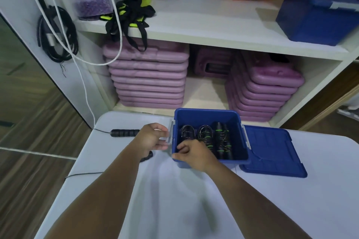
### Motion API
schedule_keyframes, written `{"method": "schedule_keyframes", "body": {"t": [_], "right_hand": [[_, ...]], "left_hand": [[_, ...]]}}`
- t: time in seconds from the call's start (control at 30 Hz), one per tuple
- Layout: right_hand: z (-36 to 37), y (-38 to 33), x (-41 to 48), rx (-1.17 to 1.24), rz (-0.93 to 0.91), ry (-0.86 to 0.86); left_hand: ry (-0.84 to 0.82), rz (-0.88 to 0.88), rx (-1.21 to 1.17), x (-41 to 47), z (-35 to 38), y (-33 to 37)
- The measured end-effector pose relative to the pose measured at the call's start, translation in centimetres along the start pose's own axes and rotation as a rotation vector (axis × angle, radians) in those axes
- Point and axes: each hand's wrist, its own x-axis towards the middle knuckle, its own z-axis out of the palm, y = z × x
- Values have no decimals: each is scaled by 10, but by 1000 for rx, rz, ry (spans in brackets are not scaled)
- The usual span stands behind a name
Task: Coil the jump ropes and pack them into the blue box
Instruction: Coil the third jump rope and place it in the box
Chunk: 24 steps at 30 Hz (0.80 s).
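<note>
The open blue box point(206, 115) stands on the white table point(174, 200). Inside lie several coiled jump ropes point(219, 139), black with green rings. My left hand point(152, 137) holds the box's left side at the grey latch point(170, 132). At the front left corner my right hand point(194, 153) grips the rim, fingers curled inside and thumb outside. A loose jump rope lies left of the box: one black handle point(125, 133) is in plain view, and a second handle point(148, 156) is partly hidden under my left wrist. Its thin cord point(85, 174) runs off the table's left edge.
The blue lid point(272, 151) lies flat right of the box. Behind the table is a white shelf with stacks of purple boards point(147, 75), a second blue box point(318, 15) at upper right, and black straps point(132, 15). Black cables point(56, 35) and a white cord hang at left.
</note>
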Motion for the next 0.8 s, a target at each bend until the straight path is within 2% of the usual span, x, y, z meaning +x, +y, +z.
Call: {"method": "schedule_keyframes", "body": {"t": [0.13, 0.37, 0.63, 0.8], "right_hand": [[2, -3, 1, 1, 22, 5], [4, 2, 0, 62, -2, 14], [5, 3, 0, 87, -2, 3], [6, 6, 1, 96, -4, -1]], "left_hand": [[7, 34, -8, 2, 1, -2], [-21, -38, -108, 4, 1, -6], [-10, -10, 24, 7, 4, -5], [29, -7, -16, 8, 12, -6]]}}
